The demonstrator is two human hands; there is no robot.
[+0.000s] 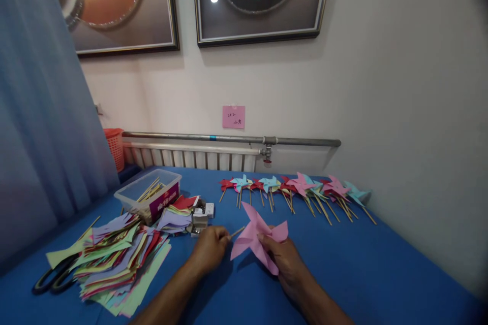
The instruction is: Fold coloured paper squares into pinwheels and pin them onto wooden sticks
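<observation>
From where I stand, the pink pinwheel point(249, 237) is up in front of the person, between the two hands and nearer the right one. The right hand point(285, 261) grips it from its right side, thumb laid across the face close to the middle, the other fingers mostly hidden behind the paper. The left hand point(209, 249) is closed to a pinch on a thin wooden stick point(238, 231), whose far end points at the pinwheel's left side; I can't tell whether the two are joined. The hands are apart from each other, with the stick and the left-hand blade bridging the space between them. The pinwheel itself is plain pink paper with four pointed blades, one rising up and left, one out to the right, one dropping below and one reaching left. It seems to be held just above the blue tabletop point(362, 264), casting a soft shadow there. Beyond it, toward the wall, lies a row of pinwheels on sticks point(303, 184) in pink, red and pale blue. Over on the left sit a thick stack of coloured paper point(118, 259), black-handled scissors point(53, 277) and a clear plastic box point(165, 200) with sticks inside.
</observation>
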